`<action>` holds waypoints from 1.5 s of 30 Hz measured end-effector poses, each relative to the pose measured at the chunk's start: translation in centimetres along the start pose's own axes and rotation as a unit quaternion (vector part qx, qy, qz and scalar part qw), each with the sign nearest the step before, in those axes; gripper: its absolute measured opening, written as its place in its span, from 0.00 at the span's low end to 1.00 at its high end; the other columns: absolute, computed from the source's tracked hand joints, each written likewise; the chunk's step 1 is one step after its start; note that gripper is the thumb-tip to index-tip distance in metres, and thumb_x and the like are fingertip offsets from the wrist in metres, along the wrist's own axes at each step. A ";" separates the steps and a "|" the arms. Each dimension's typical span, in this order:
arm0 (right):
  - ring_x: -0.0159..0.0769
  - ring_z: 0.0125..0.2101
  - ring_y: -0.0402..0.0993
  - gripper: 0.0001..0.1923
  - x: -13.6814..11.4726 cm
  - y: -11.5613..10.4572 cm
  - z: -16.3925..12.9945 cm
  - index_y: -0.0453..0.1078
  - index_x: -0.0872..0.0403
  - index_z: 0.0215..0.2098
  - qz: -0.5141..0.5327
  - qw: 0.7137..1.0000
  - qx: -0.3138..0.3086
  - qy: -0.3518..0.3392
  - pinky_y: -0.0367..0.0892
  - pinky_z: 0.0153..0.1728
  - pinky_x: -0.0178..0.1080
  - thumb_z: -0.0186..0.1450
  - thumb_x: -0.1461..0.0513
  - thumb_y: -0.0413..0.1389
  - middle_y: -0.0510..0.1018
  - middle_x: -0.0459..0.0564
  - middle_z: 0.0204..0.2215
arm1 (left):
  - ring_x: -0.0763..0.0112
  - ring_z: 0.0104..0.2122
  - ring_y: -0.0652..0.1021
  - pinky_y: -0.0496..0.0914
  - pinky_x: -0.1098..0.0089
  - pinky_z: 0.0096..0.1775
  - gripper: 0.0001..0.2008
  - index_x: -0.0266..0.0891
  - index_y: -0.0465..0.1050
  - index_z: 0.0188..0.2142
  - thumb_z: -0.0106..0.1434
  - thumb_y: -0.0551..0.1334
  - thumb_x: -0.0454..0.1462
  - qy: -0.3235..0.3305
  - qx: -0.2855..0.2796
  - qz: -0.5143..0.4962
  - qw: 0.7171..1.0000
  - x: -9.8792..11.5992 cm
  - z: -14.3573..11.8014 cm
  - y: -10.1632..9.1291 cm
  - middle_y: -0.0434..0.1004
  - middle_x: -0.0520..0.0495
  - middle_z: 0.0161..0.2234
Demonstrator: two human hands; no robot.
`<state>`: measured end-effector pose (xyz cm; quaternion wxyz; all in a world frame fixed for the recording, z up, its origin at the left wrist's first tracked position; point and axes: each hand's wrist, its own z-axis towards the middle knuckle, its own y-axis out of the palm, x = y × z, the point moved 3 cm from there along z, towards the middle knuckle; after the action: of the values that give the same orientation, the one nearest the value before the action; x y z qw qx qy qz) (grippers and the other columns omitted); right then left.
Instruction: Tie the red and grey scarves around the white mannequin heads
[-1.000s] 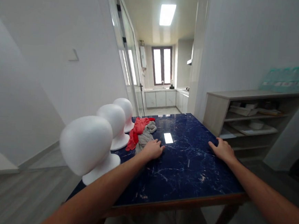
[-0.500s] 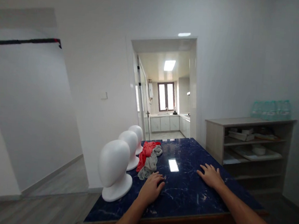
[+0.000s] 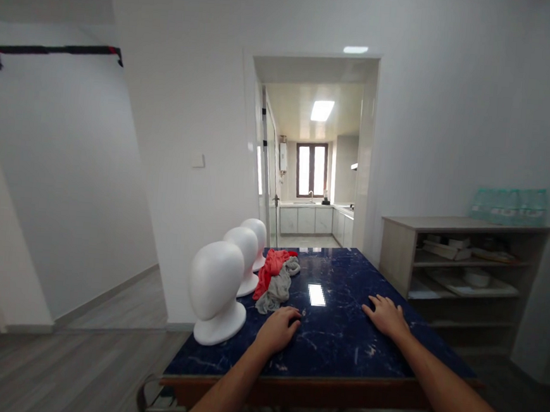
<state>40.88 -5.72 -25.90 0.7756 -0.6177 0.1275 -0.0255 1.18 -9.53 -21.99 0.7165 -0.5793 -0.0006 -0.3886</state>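
Note:
My left hand (image 3: pixel 279 328) rests palm down on the blue marbled table (image 3: pixel 325 349), fingers loosely extended and holding nothing. Just beyond its fingertips lies a crumpled grey cloth (image 3: pixel 278 292), bunched against a red cloth (image 3: pixel 270 270). Flat near the table's right edge is my right hand (image 3: pixel 387 316), its fingers spread and empty. Along the left edge three white foam mannequin heads stand upright in a row: the nearest head (image 3: pixel 216 287), a middle head (image 3: pixel 243 248) and the farthest head (image 3: pixel 256 233), each partly covering the one behind.
To the right stands a shelf unit (image 3: pixel 398 247) with trays and a white bowl (image 3: pixel 476 277) inside. Several wrapped water bottles (image 3: pixel 510 205) sit on top. A doorway behind the table opens onto a kitchen. A metal-framed seat (image 3: pixel 146 396) shows at lower left.
The view has shifted slightly, showing more below the table's front edge. Both hands stay resting on the table, and the heads and cloths keep their places.

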 end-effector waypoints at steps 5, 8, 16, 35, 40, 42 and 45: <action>0.59 0.71 0.55 0.36 -0.2 -0.3 -0.2 0.66 0.52 0.72 -0.002 1.000 0.011 -0.003 0.51 0.67 0.67 0.75 0.43 0.45 0.62 0.59 0.73 | 0.62 0.62 0.76 0.65 0.62 0.67 0.14 0.46 0.82 0.52 0.72 0.60 0.39 -0.005 -0.007 -0.002 1.000 0.2 0.0 -0.2 0.80 0.47 0.60; 0.59 0.72 0.55 0.36 -0.2 -0.4 -0.3 0.65 0.52 0.72 -0.003 1.000 0.007 -0.001 0.51 0.68 0.66 0.75 0.42 0.45 0.62 0.59 0.73 | 0.61 0.62 0.76 0.65 0.62 0.67 0.14 0.45 0.82 0.52 0.72 0.60 0.39 -0.007 -0.007 -0.007 1.000 0.3 0.0 -0.2 0.80 0.47 0.61; 0.59 0.72 0.54 0.36 -0.1 -0.5 -0.3 0.65 0.52 0.72 0.005 1.000 0.003 -0.001 0.50 0.68 0.67 0.75 0.42 0.45 0.62 0.59 0.73 | 0.62 0.61 0.77 0.65 0.63 0.67 0.14 0.46 0.82 0.52 0.71 0.60 0.37 0.004 0.004 -0.003 1.000 0.0 0.0 0.1 0.80 0.48 0.59; 0.58 0.71 0.56 0.36 -0.4 -0.9 -0.5 0.66 0.53 0.72 -0.006 1.000 0.005 -0.003 0.53 0.67 0.66 0.75 0.43 0.45 0.63 0.59 0.72 | 0.61 0.60 0.77 0.65 0.62 0.66 0.14 0.43 0.82 0.52 0.71 0.61 0.36 0.025 0.016 -0.012 0.999 -0.9 0.2 0.8 0.80 0.45 0.59; 0.58 0.71 0.56 0.36 -0.2 -0.7 -0.3 0.66 0.53 0.72 -0.003 1.000 0.007 -0.004 0.53 0.67 0.66 0.74 0.42 0.45 0.63 0.59 0.72 | 0.60 0.60 0.77 0.65 0.61 0.66 0.14 0.44 0.82 0.52 0.70 0.61 0.36 0.027 0.017 -0.012 0.999 -1.1 0.2 0.8 0.80 0.45 0.59; 0.59 0.71 0.56 0.37 -0.2 -0.6 -0.3 0.66 0.53 0.72 -0.002 1.000 0.006 -0.004 0.53 0.67 0.66 0.74 0.42 0.45 0.63 0.59 0.73 | 0.60 0.60 0.77 0.65 0.61 0.65 0.14 0.44 0.82 0.52 0.70 0.61 0.36 0.027 0.017 -0.012 0.999 -1.1 0.2 0.8 0.80 0.45 0.59; 0.59 0.71 0.55 0.37 -0.1 -0.5 -0.2 0.65 0.53 0.72 0.000 1.000 0.003 -0.003 0.52 0.67 0.66 0.74 0.42 0.44 0.62 0.59 0.73 | 0.61 0.60 0.77 0.65 0.61 0.65 0.14 0.43 0.82 0.52 0.70 0.61 0.36 0.027 0.019 -0.012 0.999 -1.0 0.2 0.7 0.80 0.45 0.59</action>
<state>40.81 -6.03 -25.40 0.7780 -0.6152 0.1251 -0.0246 1.01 -8.82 -22.97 0.7223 -0.5547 0.0046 -0.4130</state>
